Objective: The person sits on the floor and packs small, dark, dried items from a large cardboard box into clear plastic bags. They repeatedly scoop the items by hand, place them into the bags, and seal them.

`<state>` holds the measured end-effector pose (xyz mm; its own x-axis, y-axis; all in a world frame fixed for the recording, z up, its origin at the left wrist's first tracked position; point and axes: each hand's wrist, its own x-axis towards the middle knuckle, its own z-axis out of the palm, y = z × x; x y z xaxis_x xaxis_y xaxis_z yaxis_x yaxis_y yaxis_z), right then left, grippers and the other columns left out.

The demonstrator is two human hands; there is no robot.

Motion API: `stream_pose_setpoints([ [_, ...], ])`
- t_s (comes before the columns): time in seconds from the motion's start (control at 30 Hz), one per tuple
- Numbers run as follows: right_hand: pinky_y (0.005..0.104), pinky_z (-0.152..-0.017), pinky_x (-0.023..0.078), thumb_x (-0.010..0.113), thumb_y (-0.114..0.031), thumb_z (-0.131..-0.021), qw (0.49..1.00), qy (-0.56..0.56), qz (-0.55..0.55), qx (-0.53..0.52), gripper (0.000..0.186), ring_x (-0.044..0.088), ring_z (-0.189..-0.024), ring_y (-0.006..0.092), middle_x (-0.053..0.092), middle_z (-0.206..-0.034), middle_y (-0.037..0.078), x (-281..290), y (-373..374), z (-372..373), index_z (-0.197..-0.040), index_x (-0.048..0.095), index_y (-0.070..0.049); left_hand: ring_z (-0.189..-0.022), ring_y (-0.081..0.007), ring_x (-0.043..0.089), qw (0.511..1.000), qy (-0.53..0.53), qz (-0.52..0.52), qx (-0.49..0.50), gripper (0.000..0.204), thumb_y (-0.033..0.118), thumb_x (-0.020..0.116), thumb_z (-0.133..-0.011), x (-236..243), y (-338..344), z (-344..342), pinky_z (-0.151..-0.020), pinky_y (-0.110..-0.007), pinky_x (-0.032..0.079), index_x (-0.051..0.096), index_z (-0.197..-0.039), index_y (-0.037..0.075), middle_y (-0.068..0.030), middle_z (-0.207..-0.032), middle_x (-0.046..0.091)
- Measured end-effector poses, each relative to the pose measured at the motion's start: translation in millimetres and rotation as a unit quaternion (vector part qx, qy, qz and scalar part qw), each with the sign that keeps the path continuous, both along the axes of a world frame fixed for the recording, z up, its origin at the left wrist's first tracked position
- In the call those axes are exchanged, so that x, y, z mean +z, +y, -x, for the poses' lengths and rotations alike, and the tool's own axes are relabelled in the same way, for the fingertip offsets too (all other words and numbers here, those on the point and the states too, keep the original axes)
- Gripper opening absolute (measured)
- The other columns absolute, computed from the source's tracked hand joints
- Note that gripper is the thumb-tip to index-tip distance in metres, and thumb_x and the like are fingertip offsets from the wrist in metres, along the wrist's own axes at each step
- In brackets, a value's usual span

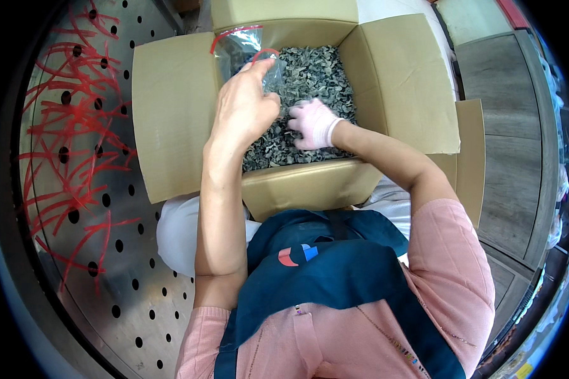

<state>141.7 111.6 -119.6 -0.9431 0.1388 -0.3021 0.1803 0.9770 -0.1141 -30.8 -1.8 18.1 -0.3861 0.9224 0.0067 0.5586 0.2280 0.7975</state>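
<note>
A cardboard box (322, 189) with spread flaps holds a deep layer of dark grey dried wood ear mushrooms (316, 69). My bare left hand (246, 104) reaches over the box's left side, closed on a clear plastic zip bag (240, 41) with a red seal strip. Its index finger points forward along the bag's mouth, and the bag's lower part is hidden behind the hand. To the right, my right hand (313, 124) wears a pale pink knit glove. Its fingers are curled down into the mushrooms; the fingertips are partly hidden.
Left of the box, many red strips (76, 120) lie scattered on a metal surface (117, 252) with round holes. A grey wood-grain cabinet (502, 126) stands on the right. Box flaps (171, 120) stick out on both sides, under my forearms.
</note>
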Motion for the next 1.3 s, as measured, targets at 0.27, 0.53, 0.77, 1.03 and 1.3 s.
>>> stream_pose_setpoints([
  [0.27,0.045,-0.101,0.045,0.066,-0.051,-0.074,0.943,0.07,0.117,-0.302,0.046,0.059,-0.114,0.0342,0.064,-0.118,0.015,13,73,15,-0.108,0.073,-0.02,-0.119,-0.0409,0.056,0.999,0.019,-0.027,-0.012,0.053,0.001,0.056,-0.075,0,9,-11,-0.105,-0.042,0.043,0.058,-0.127,-0.005,-0.0282,-0.128,0.058],
  [0.53,0.0528,-0.108,0.038,0.072,-0.067,-0.066,0.875,-0.03,-0.011,-0.483,0.096,0.039,-0.136,0.0394,0.03,-0.154,0.02,-19,113,57,-0.146,0.044,-0.022,-0.088,-0.0325,0.066,0.997,0.064,-0.04,-0.018,0.057,0.003,0.056,-0.073,-15,16,-12,-0.088,-0.038,0.05,0.059,-0.129,0.0,-0.0206,-0.125,0.063],
  [0.77,0.0508,-0.097,0.042,0.067,-0.063,-0.071,0.932,-0.062,-0.06,-0.353,0.07,0.047,-0.122,0.0358,0.05,-0.13,0.015,-4,55,29,-0.125,0.064,-0.019,-0.088,-0.0316,0.066,0.997,0.046,-0.048,-0.029,0.059,0.003,0.056,-0.073,-15,27,-19,-0.089,-0.039,0.05,0.058,-0.131,0.001,-0.024,-0.125,0.062],
  [1.03,0.0527,-0.096,0.042,0.076,-0.063,-0.06,0.958,-0.171,-0.024,-0.229,0.082,0.05,-0.122,0.0364,0.052,-0.135,0.011,42,-14,26,-0.128,0.064,-0.019,-0.092,-0.0308,0.061,1.0,0.02,-0.001,-0.01,0.057,0.005,0.059,-0.074,-9,16,-20,-0.09,-0.04,0.048,0.059,-0.131,0.0,-0.0233,-0.111,0.065],
  [1.3,0.0526,-0.103,0.045,0.079,-0.065,-0.058,0.921,-0.258,0.066,-0.286,0.097,0.049,-0.127,0.0419,0.046,-0.142,0.019,66,-19,15,-0.139,0.052,-0.018,-0.123,-0.0384,0.055,0.999,0.014,0.031,0.004,0.053,0.004,0.061,-0.078,-30,-1,-1,-0.107,-0.041,0.042,0.058,-0.131,-0.001,-0.0259,-0.131,0.058],
])
